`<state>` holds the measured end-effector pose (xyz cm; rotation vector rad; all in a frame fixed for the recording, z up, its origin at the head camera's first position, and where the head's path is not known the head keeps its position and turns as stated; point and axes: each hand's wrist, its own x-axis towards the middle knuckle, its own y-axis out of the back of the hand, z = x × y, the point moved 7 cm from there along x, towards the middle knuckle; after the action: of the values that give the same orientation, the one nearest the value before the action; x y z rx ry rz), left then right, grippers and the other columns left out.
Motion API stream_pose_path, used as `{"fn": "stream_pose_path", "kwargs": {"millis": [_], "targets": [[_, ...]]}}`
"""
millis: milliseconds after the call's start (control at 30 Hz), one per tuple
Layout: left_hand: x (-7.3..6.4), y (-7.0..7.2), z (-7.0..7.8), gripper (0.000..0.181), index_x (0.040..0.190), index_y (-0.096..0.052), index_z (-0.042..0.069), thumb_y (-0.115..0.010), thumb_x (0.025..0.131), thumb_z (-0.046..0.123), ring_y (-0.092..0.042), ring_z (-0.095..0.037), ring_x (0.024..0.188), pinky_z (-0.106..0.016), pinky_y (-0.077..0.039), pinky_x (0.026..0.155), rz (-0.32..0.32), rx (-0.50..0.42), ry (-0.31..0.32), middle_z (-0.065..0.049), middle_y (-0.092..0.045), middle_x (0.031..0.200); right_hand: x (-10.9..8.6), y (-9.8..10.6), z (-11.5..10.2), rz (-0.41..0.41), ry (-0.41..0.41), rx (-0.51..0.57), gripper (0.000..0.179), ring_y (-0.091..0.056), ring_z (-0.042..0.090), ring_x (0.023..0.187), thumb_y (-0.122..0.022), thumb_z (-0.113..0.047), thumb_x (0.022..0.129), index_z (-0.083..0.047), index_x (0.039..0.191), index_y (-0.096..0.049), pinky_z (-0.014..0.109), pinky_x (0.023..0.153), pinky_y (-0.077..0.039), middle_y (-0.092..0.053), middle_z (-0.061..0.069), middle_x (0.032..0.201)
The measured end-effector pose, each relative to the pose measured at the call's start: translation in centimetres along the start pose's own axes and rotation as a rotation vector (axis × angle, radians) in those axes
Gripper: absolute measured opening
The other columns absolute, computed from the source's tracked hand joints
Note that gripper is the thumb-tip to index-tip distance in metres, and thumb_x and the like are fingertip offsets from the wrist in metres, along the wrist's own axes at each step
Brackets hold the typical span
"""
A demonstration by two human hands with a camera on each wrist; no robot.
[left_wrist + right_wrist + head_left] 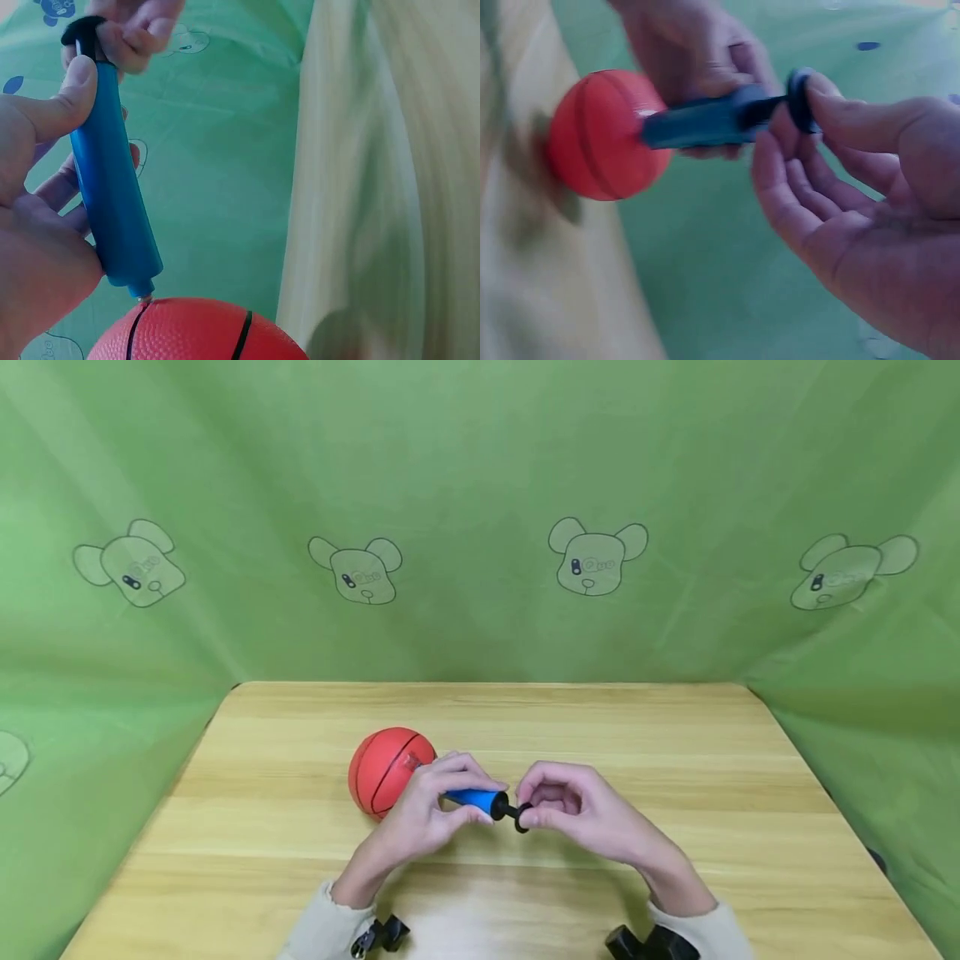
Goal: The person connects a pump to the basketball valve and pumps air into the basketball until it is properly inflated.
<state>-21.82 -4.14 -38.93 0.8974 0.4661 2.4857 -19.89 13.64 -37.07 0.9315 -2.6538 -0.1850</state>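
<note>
A blue hand pump [116,180] with a black handle [84,31] lies in my left hand [429,806], its fingers and thumb curled round the barrel. The nozzle end meets the surface of a small red basketball [390,772], where a short bit of needle shows in the left wrist view. My right hand [588,810] pinches the black handle between thumb and fingers. A short length of black rod shows between handle and barrel. The left hand covers part of the pump and the ball's right side in the head view.
Everything is over a light wood table [262,860]. A green curtain [480,460] with printed bear heads hangs behind and along the sides. Black wrist cameras [648,943] sit near the sleeves at the front edge of the view.
</note>
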Motion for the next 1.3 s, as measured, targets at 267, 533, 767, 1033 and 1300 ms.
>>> {"fn": "stream_pose_path", "kwargs": {"millis": [267,533,767,1033,1300], "targets": [[-0.2,1.1,-0.1,0.026,0.112,-0.078,0.012,-0.083,0.086,0.013,-0.062,-0.013,0.094,-0.031,-0.051,0.078,0.044,-0.010,-0.012,0.004,-0.070,0.101,-2.8,1.8,-4.7,-0.085,0.221,0.012,0.033,-0.061,0.022,0.084,-0.061,0.024,0.087,-0.003,0.106,-0.063,0.032,0.073,-0.057,-0.061,0.012,0.101],[0.0,0.2,0.1,0.027,0.110,-0.080,0.012,-0.085,0.084,0.010,-0.062,-0.015,0.099,-0.032,-0.049,0.086,0.049,-0.025,0.005,0.005,-0.070,0.100,-0.4,0.6,-0.4,0.000,0.054,-0.001,0.017,-0.068,0.017,0.083,-0.069,0.007,0.092,-0.007,0.102,-0.066,0.031,0.073,-0.058,-0.066,0.014,0.096],[-0.1,-0.4,0.1,0.025,0.108,-0.080,0.013,-0.085,0.083,0.012,-0.060,-0.012,0.100,-0.031,-0.047,0.085,0.011,0.021,-0.004,0.008,-0.069,0.100,0.3,-0.4,1.3,0.021,-0.001,-0.002,0.011,-0.070,0.020,0.090,-0.070,0.000,0.095,-0.005,0.103,-0.066,0.033,0.080,-0.058,-0.068,0.013,0.099],[-0.2,1.2,0.0,0.029,0.113,-0.079,0.013,-0.085,0.084,0.011,-0.062,-0.015,0.097,-0.031,-0.051,0.081,0.051,0.017,0.016,0.005,-0.068,0.104,-2.4,1.6,-4.0,-0.039,0.155,-0.035,0.030,-0.065,0.019,0.087,-0.065,0.020,0.088,-0.006,0.104,-0.064,0.031,0.075,-0.057,-0.063,0.012,0.101],[0.1,0.4,-0.1,0.026,0.111,-0.079,0.010,-0.084,0.085,0.013,-0.060,-0.016,0.098,-0.031,-0.050,0.082,0.049,0.034,-0.008,0.003,-0.069,0.101,-1.3,1.5,-1.1,-0.031,0.084,-0.003,0.023,-0.066,0.017,0.083,-0.067,0.013,0.090,-0.007,0.100,-0.065,0.030,0.073,-0.057,-0.065,0.012,0.098]]}}
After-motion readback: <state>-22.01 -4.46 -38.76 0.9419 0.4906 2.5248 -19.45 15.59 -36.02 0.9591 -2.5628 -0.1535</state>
